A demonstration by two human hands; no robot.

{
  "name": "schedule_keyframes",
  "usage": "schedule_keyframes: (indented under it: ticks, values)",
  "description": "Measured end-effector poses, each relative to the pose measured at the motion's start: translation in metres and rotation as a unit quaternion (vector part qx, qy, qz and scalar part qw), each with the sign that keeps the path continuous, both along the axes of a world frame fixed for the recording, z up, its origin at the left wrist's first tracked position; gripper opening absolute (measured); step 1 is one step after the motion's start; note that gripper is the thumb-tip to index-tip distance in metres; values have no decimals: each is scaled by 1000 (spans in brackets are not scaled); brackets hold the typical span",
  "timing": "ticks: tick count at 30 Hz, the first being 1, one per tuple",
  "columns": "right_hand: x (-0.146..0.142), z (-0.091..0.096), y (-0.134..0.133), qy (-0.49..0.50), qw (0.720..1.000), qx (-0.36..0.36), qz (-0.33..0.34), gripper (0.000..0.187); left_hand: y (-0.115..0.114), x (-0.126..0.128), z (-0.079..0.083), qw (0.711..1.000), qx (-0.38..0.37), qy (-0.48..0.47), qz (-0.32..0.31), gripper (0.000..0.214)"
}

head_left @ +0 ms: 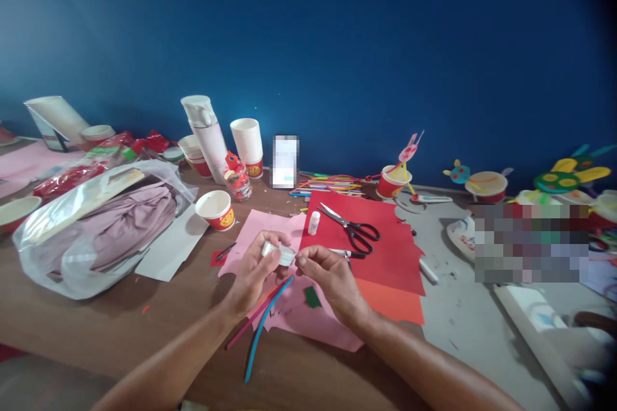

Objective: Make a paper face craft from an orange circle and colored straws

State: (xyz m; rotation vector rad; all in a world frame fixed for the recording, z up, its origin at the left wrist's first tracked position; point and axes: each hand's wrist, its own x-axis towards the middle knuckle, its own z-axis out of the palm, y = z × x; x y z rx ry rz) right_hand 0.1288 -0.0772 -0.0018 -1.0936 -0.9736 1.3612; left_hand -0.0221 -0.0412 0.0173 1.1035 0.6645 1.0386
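Note:
My left hand (258,273) is closed around a small whitish, shiny packet (285,255); its exact kind is unclear. The thumb and finger of my right hand (332,279) pinch at the packet's right end. Both hands are over a pink paper sheet (332,329). Below my left hand, a blue pipe cleaner (260,327) and a dark pink pipe cleaner (240,332) stick out toward me. A green paper scrap (313,297) lies between my forearms. Beyond my right hand, black-handled scissors (359,234) and a small white glue bottle (313,223) rest on red paper (395,257).
A paper cup (215,209) and a plastic bag with mauve cloth (130,225) are at left. Behind stand a white flask (207,141), stacked cups (246,141), a phone (285,164) and several pipe cleaners (332,185). Decorated cups (393,183) line the wall at right.

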Motion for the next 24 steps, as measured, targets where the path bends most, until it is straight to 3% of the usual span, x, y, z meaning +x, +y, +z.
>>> schedule_keyframes:
  ticks: [6, 10, 16, 20, 24]
  values:
    - [1, 3, 1, 10, 1000, -12, -4, 16, -1, -2, -6, 992, 101, 72, 21, 17]
    - [3, 1, 3, -17, 1000, -7, -6, 18, -1, -3, -6, 970, 194, 140, 49, 17]
    - [5, -5, 5, -33, 999, 4, -1, 15, 1, -3, -6, 944, 265, 190, 47, 21]
    - [6, -5, 6, -49, 999, 0, 6, 13, 2, -3, -11, 947, 254, 191, 44, 21]
    - [6, -2, 6, -57, 998, -2, 6, 11, 0, 0, -16, 977, 161, 140, 10, 15]
